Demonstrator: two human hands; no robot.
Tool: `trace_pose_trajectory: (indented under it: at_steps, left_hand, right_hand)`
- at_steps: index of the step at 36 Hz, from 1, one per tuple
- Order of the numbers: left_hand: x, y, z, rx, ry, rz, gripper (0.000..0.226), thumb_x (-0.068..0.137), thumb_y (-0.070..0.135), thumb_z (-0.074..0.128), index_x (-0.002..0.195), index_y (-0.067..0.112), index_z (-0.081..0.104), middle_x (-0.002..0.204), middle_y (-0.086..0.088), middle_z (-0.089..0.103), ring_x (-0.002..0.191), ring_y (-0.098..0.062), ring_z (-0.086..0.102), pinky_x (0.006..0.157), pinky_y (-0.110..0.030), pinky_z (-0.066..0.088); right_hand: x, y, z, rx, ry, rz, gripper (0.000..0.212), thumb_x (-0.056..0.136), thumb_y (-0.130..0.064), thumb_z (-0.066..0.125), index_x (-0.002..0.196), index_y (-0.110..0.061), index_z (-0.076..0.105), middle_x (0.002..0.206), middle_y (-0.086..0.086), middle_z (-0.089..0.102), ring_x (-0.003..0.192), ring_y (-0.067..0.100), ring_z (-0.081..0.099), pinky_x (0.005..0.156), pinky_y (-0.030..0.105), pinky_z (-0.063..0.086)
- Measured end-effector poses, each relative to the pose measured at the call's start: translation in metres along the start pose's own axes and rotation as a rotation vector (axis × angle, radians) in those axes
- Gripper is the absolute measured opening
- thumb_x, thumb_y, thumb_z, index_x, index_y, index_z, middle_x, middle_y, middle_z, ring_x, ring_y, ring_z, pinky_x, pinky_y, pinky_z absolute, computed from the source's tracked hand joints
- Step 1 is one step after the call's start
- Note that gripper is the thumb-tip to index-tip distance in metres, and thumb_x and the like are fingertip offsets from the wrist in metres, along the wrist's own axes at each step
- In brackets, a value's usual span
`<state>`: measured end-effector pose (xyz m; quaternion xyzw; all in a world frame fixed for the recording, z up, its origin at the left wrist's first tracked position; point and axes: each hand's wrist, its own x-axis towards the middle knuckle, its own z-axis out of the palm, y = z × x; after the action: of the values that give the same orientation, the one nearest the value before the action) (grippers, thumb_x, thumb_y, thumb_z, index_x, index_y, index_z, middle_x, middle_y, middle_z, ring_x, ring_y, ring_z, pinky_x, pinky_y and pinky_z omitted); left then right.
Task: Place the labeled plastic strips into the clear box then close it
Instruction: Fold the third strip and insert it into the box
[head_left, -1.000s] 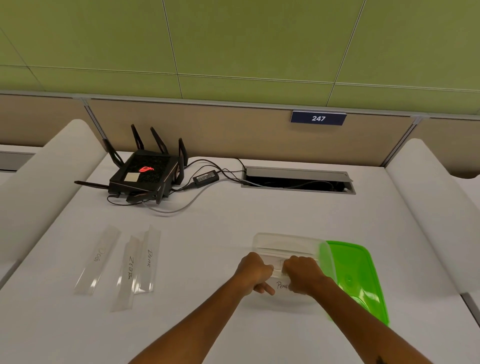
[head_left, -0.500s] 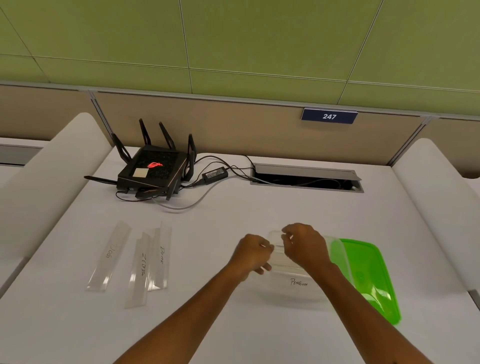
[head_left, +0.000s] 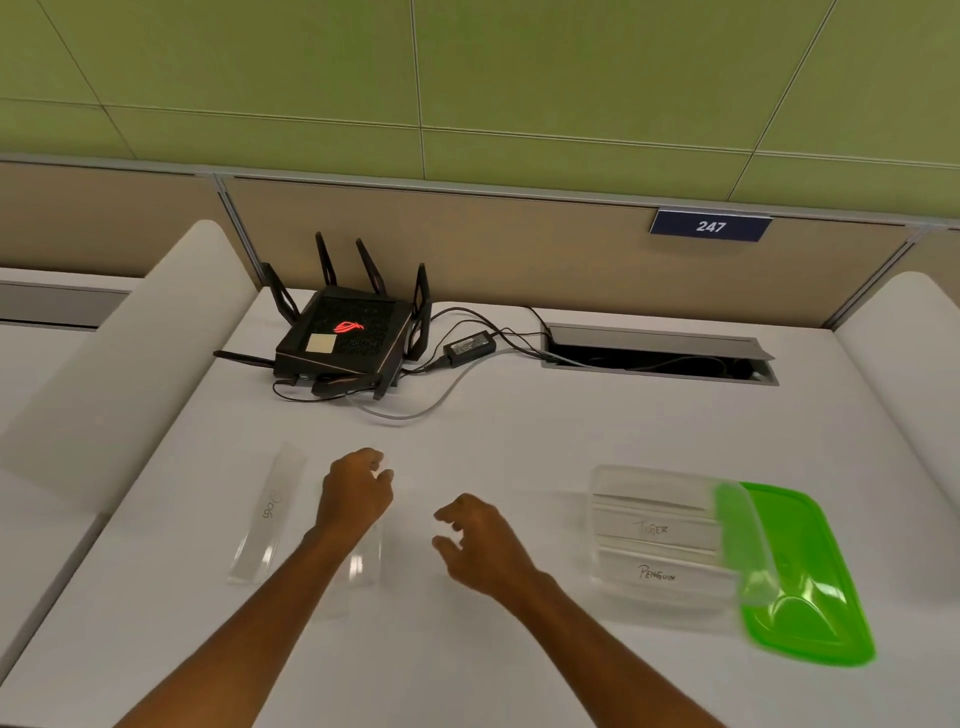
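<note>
The clear box (head_left: 602, 519) stands open on the white table at the right, with strips marked "Tiger" (head_left: 652, 529) and "Penguin" (head_left: 657, 573) lying inside. Its green lid (head_left: 800, 577) leans against the box's right side. On the left lies a clear strip marked "Dog" (head_left: 270, 512). Two more strips (head_left: 363, 564) lie mostly hidden under my left arm. My left hand (head_left: 356, 491) hovers over their far ends, fingers curled, holding nothing that I can see. My right hand (head_left: 480, 540) floats between strips and box, fingers apart and empty.
A black router (head_left: 345, 338) with antennas, a power brick (head_left: 470, 345) and cables sit at the back. An open cable hatch (head_left: 657, 356) is behind the box. White dividers (head_left: 130, 364) flank the table on both sides.
Both hands have left the box and moved left toward the loose strips. The strip they were setting down now lies inside the box.
</note>
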<state>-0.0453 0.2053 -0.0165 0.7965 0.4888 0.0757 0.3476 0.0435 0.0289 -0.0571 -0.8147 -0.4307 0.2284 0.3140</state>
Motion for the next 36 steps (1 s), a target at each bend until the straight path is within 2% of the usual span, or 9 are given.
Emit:
trace_pose_trajectory:
  at_steps: [7, 12, 19, 22, 24, 31, 36]
  left_hand:
    - [0.012, -0.028, -0.004, 0.040, -0.041, -0.047, 0.052, 0.092, 0.020, 0.072, 0.140, 0.007, 0.057, 0.138, -0.015, 0.064, 0.123, -0.033, 0.065, 0.104, -0.042, 0.052]
    - [0.014, -0.034, -0.003, 0.028, -0.089, -0.082, 0.053, 0.092, 0.023, 0.073, 0.139, 0.006, 0.058, 0.134, -0.015, 0.067, 0.121, -0.033, 0.066, 0.105, -0.042, 0.051]
    - [0.017, -0.041, 0.004, 0.044, -0.124, -0.073, 0.043, 0.090, 0.023, 0.075, 0.126, 0.001, 0.068, 0.123, -0.017, 0.072, 0.113, -0.033, 0.069, 0.100, -0.039, 0.054]
    - [0.019, -0.039, 0.005, 0.062, -0.118, -0.061, 0.018, 0.089, 0.014, 0.074, 0.101, 0.000, 0.074, 0.099, -0.020, 0.074, 0.093, -0.033, 0.072, 0.078, -0.031, 0.053]
    - [0.020, -0.037, 0.006, 0.066, -0.119, -0.063, 0.018, 0.089, 0.011, 0.074, 0.098, -0.005, 0.074, 0.096, -0.021, 0.075, 0.082, -0.029, 0.069, 0.072, -0.028, 0.048]
    - [0.016, -0.022, 0.005, -0.022, -0.111, -0.053, 0.020, 0.087, 0.010, 0.076, 0.104, 0.001, 0.073, 0.100, -0.013, 0.076, 0.093, -0.032, 0.073, 0.086, -0.041, 0.061]
    - [0.009, 0.002, 0.007, -0.185, -0.126, -0.064, 0.016, 0.087, 0.015, 0.078, 0.099, 0.011, 0.069, 0.100, -0.008, 0.074, 0.091, -0.031, 0.075, 0.078, -0.046, 0.065]
  right_hand:
    - [0.002, -0.025, 0.055, 0.098, -0.157, 0.110, 0.052, 0.093, -0.037, 0.067, 0.141, -0.021, 0.054, 0.144, -0.003, 0.052, 0.129, 0.017, 0.053, 0.108, 0.034, 0.046]
    - [0.002, -0.034, 0.072, 0.152, -0.179, 0.181, 0.056, 0.095, -0.041, 0.063, 0.146, -0.023, 0.048, 0.150, -0.005, 0.047, 0.135, 0.016, 0.047, 0.112, 0.032, 0.042]
    - [0.000, -0.035, 0.082, 0.199, -0.172, 0.283, 0.052, 0.094, -0.040, 0.064, 0.142, -0.023, 0.051, 0.148, -0.006, 0.049, 0.133, 0.015, 0.049, 0.112, 0.032, 0.042]
    - [0.000, -0.034, 0.083, 0.193, -0.175, 0.296, 0.053, 0.094, -0.040, 0.064, 0.143, -0.023, 0.051, 0.149, -0.006, 0.049, 0.134, 0.015, 0.048, 0.113, 0.031, 0.041]
    - [0.000, -0.033, 0.082, 0.196, -0.166, 0.297, 0.054, 0.094, -0.039, 0.065, 0.143, -0.023, 0.051, 0.148, -0.005, 0.050, 0.133, 0.015, 0.049, 0.112, 0.029, 0.041]
    - [0.011, -0.027, 0.060, 0.302, -0.034, 0.324, 0.066, 0.088, -0.038, 0.074, 0.146, -0.020, 0.047, 0.146, -0.005, 0.051, 0.124, 0.011, 0.055, 0.104, 0.030, 0.050]
    - [0.022, -0.022, 0.030, 0.340, 0.070, 0.296, 0.077, 0.085, -0.038, 0.078, 0.150, -0.020, 0.040, 0.145, -0.002, 0.051, 0.126, 0.014, 0.054, 0.102, 0.030, 0.051]
